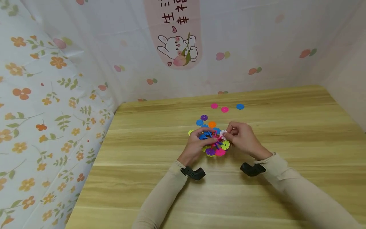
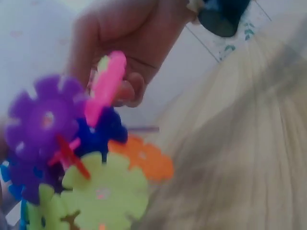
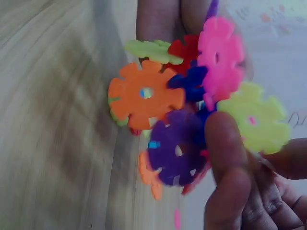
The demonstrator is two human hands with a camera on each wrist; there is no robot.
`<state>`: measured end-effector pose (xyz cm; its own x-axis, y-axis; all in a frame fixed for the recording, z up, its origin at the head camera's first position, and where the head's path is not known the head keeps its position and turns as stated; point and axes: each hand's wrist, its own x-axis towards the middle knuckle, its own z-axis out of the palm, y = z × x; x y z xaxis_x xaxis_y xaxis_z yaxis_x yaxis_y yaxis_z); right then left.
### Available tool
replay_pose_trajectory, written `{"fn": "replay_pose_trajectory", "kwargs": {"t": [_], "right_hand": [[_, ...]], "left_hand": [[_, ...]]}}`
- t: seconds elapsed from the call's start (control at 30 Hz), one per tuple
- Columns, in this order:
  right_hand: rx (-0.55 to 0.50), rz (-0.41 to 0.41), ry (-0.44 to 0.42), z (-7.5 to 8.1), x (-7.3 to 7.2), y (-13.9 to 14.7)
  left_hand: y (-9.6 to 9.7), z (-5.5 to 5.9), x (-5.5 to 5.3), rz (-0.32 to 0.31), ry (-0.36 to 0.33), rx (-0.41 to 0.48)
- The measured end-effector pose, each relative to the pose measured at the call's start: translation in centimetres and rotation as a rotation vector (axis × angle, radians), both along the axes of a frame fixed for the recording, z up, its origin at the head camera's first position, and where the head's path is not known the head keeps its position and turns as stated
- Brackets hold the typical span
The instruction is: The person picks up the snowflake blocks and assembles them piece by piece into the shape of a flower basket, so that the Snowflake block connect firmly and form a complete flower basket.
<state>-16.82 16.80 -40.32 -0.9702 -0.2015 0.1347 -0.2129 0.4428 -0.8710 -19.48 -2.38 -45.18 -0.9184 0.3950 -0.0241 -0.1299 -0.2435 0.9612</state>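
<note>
Notched flower-shaped plastic discs, slotted into one another, make up a many-coloured cluster (image 1: 211, 151). My left hand (image 1: 195, 145) grips this cluster from its left side, thumb across the front. On the other side, my right hand (image 1: 244, 139) pinches a white disc (image 1: 223, 134) between thumb and fingers, right at the cluster's edge. Yellow-green (image 2: 108, 189), purple (image 2: 45, 120) and orange discs (image 2: 144, 157) jut outward in the left wrist view. From the right wrist, a pink disc (image 3: 220, 57) shows beyond my fingers; the white disc is mostly hidden there.
Loose discs lie on the wooden table (image 1: 137, 178) behind the hands: two pink (image 1: 214, 106), a blue one (image 1: 240, 107), a purple one (image 1: 204, 117) and an orange one (image 1: 212, 124). A patterned cloth (image 1: 114, 47) hangs along the table's back and left.
</note>
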Motion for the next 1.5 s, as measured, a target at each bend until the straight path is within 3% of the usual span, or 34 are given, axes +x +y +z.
{"fn": "replay_pose_trajectory", "kwargs": {"t": [0.17, 0.27, 0.33, 0.47, 0.6, 0.8, 0.93, 1.03, 1.13, 1.27, 1.5], "right_hand": [[-0.134, -0.078, -0.173, -0.2, -0.2, 0.1], [-0.233, -0.096, -0.222, -0.3, -0.1, -0.1], [-0.269, -0.042, -0.251, -0.4, 0.0, -0.4], [-0.228, 0.147, -0.282, -0.5, -0.1, 0.1], [-0.037, 0.222, -0.202, -0.9, -2.3, 1.7], [0.483, 0.172, 0.086, -2.7, -7.5, 3.0], [0.634, 0.215, 0.091, -3.4, -9.1, 3.0], [0.674, 0.220, 0.056, -3.5, -8.9, 3.2], [0.680, 0.217, 0.081, -3.4, -7.8, 3.8], [0.643, 0.239, 0.159, -3.3, -5.8, 4.6], [0.543, 0.285, 0.152, -4.0, -4.1, 5.0]], "left_hand": [[-0.8, 0.4, -0.5, -0.090, -0.039, 0.082], [-1.1, 0.3, -0.6, -0.091, -0.053, 0.178], [-1.2, 0.2, -0.5, -0.067, -0.058, 0.224], [-1.2, -0.1, -0.4, 0.001, -0.040, 0.228], [-1.5, -0.5, -0.4, -0.015, -0.035, 0.200], [-2.1, -0.9, -0.2, -0.120, -0.090, 0.186], [-2.0, -1.1, 0.1, -0.169, -0.109, 0.160], [-1.8, -1.0, 0.3, -0.188, -0.093, 0.135], [-1.7, -0.8, 0.4, -0.202, -0.072, 0.124], [-1.6, -0.6, 0.3, -0.212, -0.060, 0.123], [-1.7, -0.4, 0.2, -0.221, -0.038, 0.087]]}}
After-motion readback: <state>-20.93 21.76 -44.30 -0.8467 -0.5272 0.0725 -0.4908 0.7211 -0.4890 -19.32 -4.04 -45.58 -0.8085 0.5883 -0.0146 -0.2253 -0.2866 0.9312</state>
